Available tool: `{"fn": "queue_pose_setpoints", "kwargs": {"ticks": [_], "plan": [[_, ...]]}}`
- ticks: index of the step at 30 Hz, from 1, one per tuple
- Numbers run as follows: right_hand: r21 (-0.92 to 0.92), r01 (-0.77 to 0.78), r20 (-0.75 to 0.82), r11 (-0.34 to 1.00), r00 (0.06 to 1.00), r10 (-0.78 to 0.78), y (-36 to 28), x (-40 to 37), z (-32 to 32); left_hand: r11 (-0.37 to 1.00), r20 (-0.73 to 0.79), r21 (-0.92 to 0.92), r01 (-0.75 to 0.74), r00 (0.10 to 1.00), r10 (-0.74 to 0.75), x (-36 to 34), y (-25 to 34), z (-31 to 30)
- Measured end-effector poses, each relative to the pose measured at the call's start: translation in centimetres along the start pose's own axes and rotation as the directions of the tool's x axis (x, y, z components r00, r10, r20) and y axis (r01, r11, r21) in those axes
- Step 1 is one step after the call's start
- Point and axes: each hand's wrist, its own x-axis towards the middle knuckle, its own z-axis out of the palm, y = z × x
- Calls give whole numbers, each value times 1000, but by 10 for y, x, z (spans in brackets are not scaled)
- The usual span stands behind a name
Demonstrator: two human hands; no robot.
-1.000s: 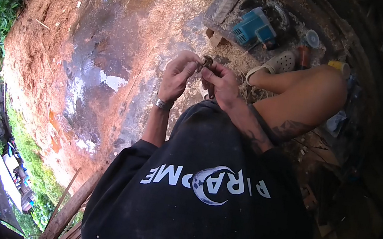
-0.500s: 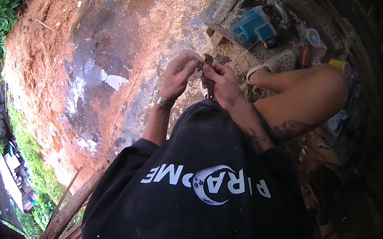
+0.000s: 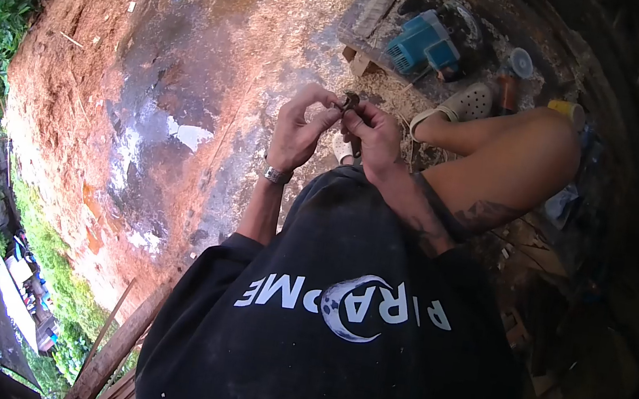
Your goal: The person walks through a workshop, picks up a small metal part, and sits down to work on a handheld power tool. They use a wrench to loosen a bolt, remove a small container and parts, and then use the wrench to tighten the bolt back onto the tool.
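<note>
A small dark brown object (image 3: 351, 101) is between my two hands, in front of my black shirt. What it is cannot be made out. My left hand (image 3: 296, 133), with a metal watch at the wrist, pinches at its left side with thumb and index finger. From the right, my right hand (image 3: 378, 144) grips it with thumb and fingers closed. Part of the same dark object, or another one, hangs below beside my right palm. A light clog shows just under the hands.
A blue power tool (image 3: 426, 45) rests on a sawdust-covered board at the upper right. Near my bent leg are a light clog (image 3: 473, 104), a reddish bottle (image 3: 506, 93) and a yellow container (image 3: 567, 112). Wooden poles (image 3: 122, 335) lean at the lower left.
The dark object has turned slightly between my fingers. My left hand has shifted a little to the right, with its fingers more arched.
</note>
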Motion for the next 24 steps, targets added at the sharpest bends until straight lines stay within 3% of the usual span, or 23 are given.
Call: {"fn": "queue_pose_setpoints", "kwargs": {"ticks": [3,7,8,11,12,13,15,16,19,21,23,24], "plan": [[-77,60,-29,995,998,-62,-6,1,-1,987,-49,-127,96,994,-103,2,-4,9],[-128,45,-78,991,995,-55,-8,1,-1,968,-202,250,40,979,12,0,25,23],[-147,38,-98,988,994,-53,-12,-2,2,972,-203,226,67,979,-20,0,22,22],[-177,54,-185,983,979,-87,-12,-5,7,973,-175,-167,161,966,-190,5,7,24],[-197,49,-207,979,974,-90,-13,-6,6,969,-160,-152,193,963,-217,8,12,23],[-217,44,-232,975,968,-95,-13,-6,5,970,-182,-11,242,954,-240,6,19,25],[-188,38,-226,982,971,-81,-8,0,3,899,-254,432,67,966,50,4,36,33],[-174,27,-222,984,973,-66,-6,2,2,899,-269,437,33,959,95,5,33,34],[-212,66,-203,975,973,-110,-10,2,4,953,-288,271,133,956,-52,7,34,33],[-320,114,-168,940,970,-175,-22,-4,4,976,-187,-65,206,959,-215,11,9,27],[-323,115,-155,939,973,-172,-21,-2,0,974,-175,-82,211,959,-223,12,8,29],[-327,116,-155,938,972,-175,-19,0,-3,980,-181,8,198,964,-193,11,16,31]]}}
